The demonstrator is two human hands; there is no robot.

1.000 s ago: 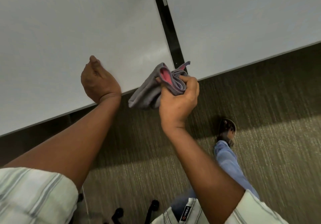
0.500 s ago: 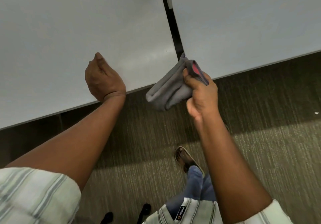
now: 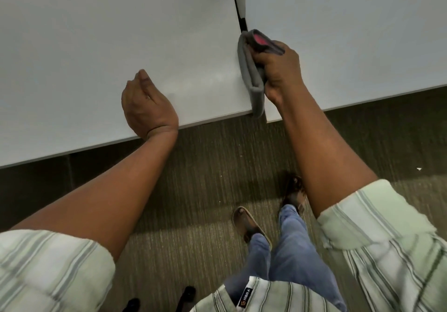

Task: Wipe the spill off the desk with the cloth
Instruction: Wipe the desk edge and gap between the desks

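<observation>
The folded cloth (image 3: 251,79) was gripped in the right hand (image 3: 281,69) at the desk's (image 3: 96,33) four-o'clock corner. A faint smear was seen at nine o'clock from it; wiping seemed unfinished. The left hand (image 3: 147,106) was rested loosely curled, empty.

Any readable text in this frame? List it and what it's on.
"HIBRA": white letters on a small black tag sewn to the striped shirt, beside an orange logo mark too small to make out.
No other text: none on the desks, the cloth or the sandals.
</observation>
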